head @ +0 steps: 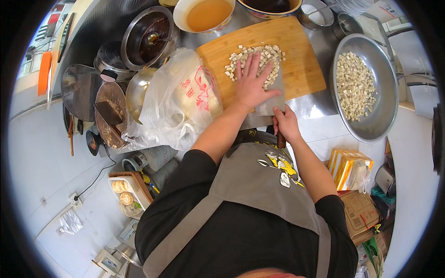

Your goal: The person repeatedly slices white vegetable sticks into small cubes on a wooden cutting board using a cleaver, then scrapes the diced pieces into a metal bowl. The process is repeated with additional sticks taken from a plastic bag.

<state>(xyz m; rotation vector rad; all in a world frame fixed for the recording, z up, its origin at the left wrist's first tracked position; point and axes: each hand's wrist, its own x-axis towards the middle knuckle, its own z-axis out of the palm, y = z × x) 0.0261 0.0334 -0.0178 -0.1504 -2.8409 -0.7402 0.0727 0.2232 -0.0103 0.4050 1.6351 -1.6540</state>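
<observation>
On a wooden cutting board (302, 66) lies a heap of small pale cubes (271, 52), which look like diced tofu. My left hand (255, 81) rests over the heap with its fingers spread, its thumb reaching across the blade of a cleaver (271, 106). Several cubes are hidden under the palm and fingers. The cleaver's brown handle is gripped in my right hand (286, 123), at the board's near edge. Its broad blade lies close to flat, along the heap's right side.
Right of the board, a large metal basin (386, 104) holds many similar cubes. A plastic bag (163, 114) with a pale block inside crowds the left. Behind stand a bowl of amber liquid (180, 17), a bowl of dark liquid (267, 14) and a pot of dark paste (130, 38).
</observation>
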